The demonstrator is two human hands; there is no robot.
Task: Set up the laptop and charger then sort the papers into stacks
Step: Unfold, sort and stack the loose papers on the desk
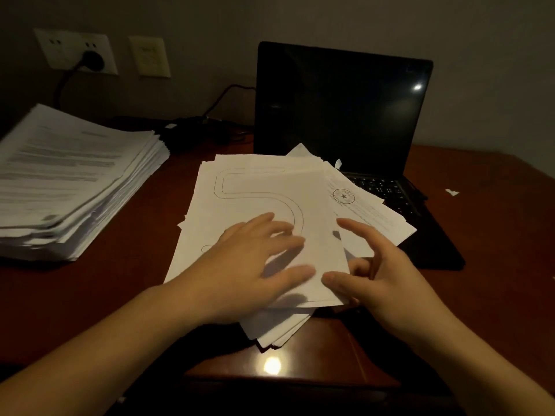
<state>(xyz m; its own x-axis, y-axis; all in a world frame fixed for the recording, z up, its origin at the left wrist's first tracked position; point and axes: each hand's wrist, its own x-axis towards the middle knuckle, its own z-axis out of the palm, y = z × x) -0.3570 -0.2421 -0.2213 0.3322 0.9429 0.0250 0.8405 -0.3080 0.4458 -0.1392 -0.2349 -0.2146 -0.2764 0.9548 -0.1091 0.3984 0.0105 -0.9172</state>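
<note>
Paper pile (249, 202): found mid-desk, directly before the person, with its far right corner lapped over the keyboard of the open laptop (342, 106). Sheets are fanned and skewed, not squared.

Top sheet (258, 187) is marked with an outlined figure 5, read upright from the person's side. Its long axis is run near-to-far, top edge toward the laptop. Stamped sheet (363, 208) beneath is twisted clockwise and pokes out to the right.

Left hand (249, 265): fingers are spread flat on the top sheet, nothing gripped. Right hand (384, 277): thumb is laid on the sheet's right edge and the middle fingers are curled at it, so the edge appears pinched. The index finger is held out straight.

Handling, as judged:
- Single sheets are light, limp, slick on one another and easily creased if dragged.
- A sheet is best taken at an edge or corner while the rest is pinned flat.
- Tall stack (69, 181), at the far left of the desk (135, 283), would be heavy and liable to shear if lifted whole.

Charger (180, 130) is seen behind, its lead run to the wall socket (90, 58).
</note>
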